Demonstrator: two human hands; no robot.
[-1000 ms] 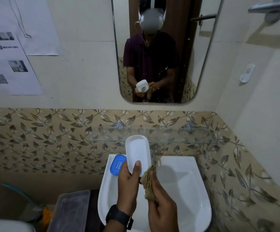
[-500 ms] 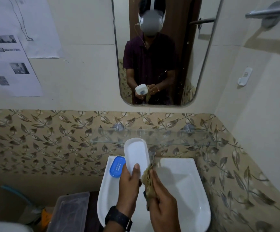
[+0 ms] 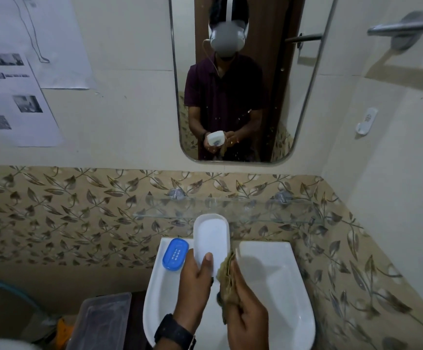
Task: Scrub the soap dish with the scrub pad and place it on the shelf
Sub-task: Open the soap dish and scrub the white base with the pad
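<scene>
My left hand grips the near end of a white oval soap dish, thumb on its inner face, and holds it upright over the white sink. A brownish scrub pad is held in my right hand, just right of the dish and touching its lower right edge. Beyond the dish, a glass shelf is fixed to the leaf-patterned tiles. The dish's blue perforated insert lies on the sink's back left corner.
A mirror hangs above the shelf and reflects me. Papers are stuck to the wall at left. A clear plastic bin stands left of the sink. A metal towel bar and a white hook are on the right wall.
The view has tilted slightly. Both hands keep the dish and the pad in nearly the same place; the pad has shifted a little along the dish's right edge.
</scene>
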